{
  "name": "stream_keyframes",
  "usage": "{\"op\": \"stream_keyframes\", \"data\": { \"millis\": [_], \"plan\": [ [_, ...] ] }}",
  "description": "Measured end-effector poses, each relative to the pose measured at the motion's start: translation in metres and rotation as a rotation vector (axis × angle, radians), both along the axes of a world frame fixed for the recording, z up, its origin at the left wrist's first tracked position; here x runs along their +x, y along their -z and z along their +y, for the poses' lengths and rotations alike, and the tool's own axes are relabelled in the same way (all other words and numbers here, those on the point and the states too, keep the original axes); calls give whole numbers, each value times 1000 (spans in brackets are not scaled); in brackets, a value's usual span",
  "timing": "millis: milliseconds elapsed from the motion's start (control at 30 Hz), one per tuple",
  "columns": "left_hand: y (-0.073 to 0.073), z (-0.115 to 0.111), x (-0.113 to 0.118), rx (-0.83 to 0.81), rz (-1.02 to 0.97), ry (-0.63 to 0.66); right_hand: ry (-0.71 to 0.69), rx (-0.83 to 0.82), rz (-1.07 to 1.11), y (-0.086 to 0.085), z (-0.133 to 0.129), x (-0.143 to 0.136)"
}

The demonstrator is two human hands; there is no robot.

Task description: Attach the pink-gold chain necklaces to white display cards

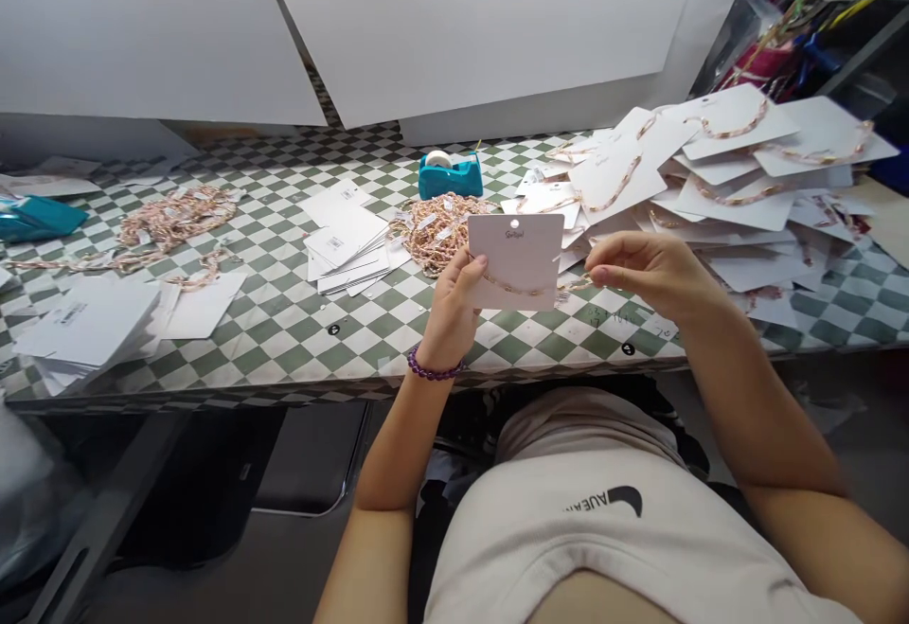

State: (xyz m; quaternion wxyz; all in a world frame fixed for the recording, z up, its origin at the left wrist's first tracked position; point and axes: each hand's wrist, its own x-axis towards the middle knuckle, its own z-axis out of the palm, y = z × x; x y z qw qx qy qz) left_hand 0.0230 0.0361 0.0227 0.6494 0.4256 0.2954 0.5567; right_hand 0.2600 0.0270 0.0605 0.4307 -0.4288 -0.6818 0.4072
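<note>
A green-and-white checkered counter (270, 316) stood before large white panels (483, 27). Above its front edge, the left hand (456, 294) pinched a white rectangular card (522, 250); the right hand (650, 269) pinched the pink-gold beaded strand (531, 292) stretching across it. The card partly hid a tangled pink beaded heap (438, 231) near a teal plastic tape dispenser (454, 179); strand-bearing white cards (735, 212) lay piled toward the counter's right edge.

Beige shirt (540, 520), black logo (626, 501), purple bead bracelet (435, 373)

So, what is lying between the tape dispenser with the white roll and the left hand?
In the head view, a heap of beaded strands lies between the tape dispenser and the left hand.
</note>
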Motion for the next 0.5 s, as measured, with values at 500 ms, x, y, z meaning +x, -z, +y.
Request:
{"op": "stream_keyframes", "data": {
  "millis": [500],
  "plan": [
    [5, 1, 0, -9, -86, 2, 21, 134, 94, 7, 18, -20]
  ]
}}
